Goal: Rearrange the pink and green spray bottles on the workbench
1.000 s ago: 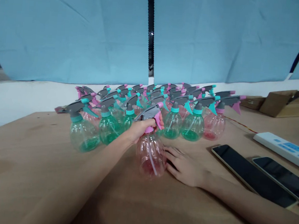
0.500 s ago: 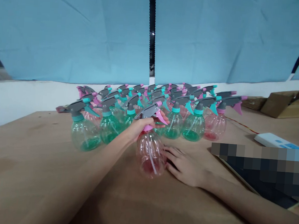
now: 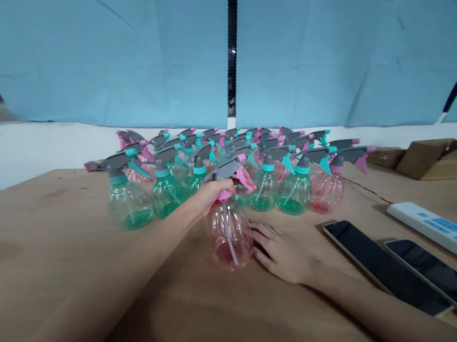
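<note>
**Left hand locked on the pink-collared sprayer, right hand flat at its side**

Here on the far end of the feed, I've got the left hand (image 3: 225, 187) wrapped firmly round the neck of a clear pink trigger spray bottle (image 3: 216, 233), thumb side towards me, some fingers showing past the pink trigger (image 3: 244, 179). The narrow neck looks like the natural purchase; that round, ribbed belly would be slippery to grab. The bottle is front and centre, close to upright, its nozzle aimed at about one o'clock. I can't tell whether the base bears fully on the wooden table (image 3: 47, 262).

Over to three o'clock from the bottle: the right hand (image 3: 281, 253), palm down and loose, clasping nothing. Its fingertips meet the belly or lie just beside it, I can't say which; I read it as a steadying stop.

Beyond, from ten round to two o'clock, stands the crowd: a green spray bottle (image 3: 123, 205) at ten, a pink-collared spray bottle (image 3: 327, 192) at two, rows packed between, probably tight to save room. Most nozzles point rightward, perhaps just to line up neatly.

Out at three, two smartphones (image 3: 383, 267) lie screen-up beyond the right wrist; a white power strip (image 3: 426, 221) sits behind them, and a cardboard box (image 3: 430, 161) at two, apparently parked out of the way.
</note>
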Action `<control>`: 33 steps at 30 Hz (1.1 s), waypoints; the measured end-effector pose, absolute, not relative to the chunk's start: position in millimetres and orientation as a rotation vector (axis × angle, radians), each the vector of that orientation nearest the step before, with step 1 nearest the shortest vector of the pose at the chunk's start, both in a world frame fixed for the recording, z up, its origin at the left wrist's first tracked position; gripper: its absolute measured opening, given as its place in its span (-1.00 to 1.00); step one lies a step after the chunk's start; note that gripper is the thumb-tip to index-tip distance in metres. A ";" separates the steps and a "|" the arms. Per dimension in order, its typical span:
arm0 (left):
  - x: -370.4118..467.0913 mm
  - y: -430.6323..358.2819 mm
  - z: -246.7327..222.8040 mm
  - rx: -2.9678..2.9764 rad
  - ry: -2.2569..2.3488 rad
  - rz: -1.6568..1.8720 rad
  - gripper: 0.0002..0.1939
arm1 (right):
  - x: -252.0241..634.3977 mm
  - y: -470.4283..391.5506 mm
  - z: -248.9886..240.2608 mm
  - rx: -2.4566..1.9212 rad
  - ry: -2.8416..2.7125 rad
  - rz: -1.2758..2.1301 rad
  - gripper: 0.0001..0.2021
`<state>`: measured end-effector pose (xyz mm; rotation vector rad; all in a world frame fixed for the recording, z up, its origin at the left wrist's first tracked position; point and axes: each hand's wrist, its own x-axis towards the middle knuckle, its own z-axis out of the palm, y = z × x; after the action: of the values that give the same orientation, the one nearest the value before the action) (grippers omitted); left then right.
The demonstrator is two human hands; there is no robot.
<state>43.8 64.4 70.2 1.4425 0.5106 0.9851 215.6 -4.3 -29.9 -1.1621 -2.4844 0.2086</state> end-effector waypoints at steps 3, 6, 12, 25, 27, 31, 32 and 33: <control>42.9 63.8 70.2 1.444 0.542 1.013 -0.78 | 215.7 -4.1 -30.3 -1.167 -2.484 0.204 -0.59; 43.2 61.6 71.5 1.503 0.557 1.009 -0.87 | 216.0 -3.8 -31.2 -1.148 -2.475 0.204 -0.59; 43.4 62.0 71.2 1.502 0.495 1.003 -0.74 | 216.3 -4.2 -31.4 -1.146 -2.469 0.194 -0.60; 42.9 66.9 67.8 1.473 0.445 1.003 -0.70 | 216.5 -3.3 -32.6 -1.146 -2.470 0.215 -0.59; 43.1 65.4 68.8 1.472 0.453 1.009 -0.70 | 216.6 -3.3 -33.1 -1.147 -2.472 0.213 -0.59; 42.5 65.2 69.1 1.480 0.459 1.007 -0.70 | 217.0 -2.7 -34.5 -1.134 -2.464 0.211 -0.59; 42.3 65.6 68.8 1.480 0.457 1.005 -0.70 | 217.1 -2.6 -34.7 -1.134 -2.464 0.211 -0.59; 42.1 66.1 68.4 1.480 0.456 1.004 -0.70 | 217.1 -2.5 -34.7 -1.137 -2.464 0.211 -0.59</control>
<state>42.1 66.1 68.4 1.4796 0.4565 1.0038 217.1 -2.5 -34.7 -1.1365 -2.4644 0.2114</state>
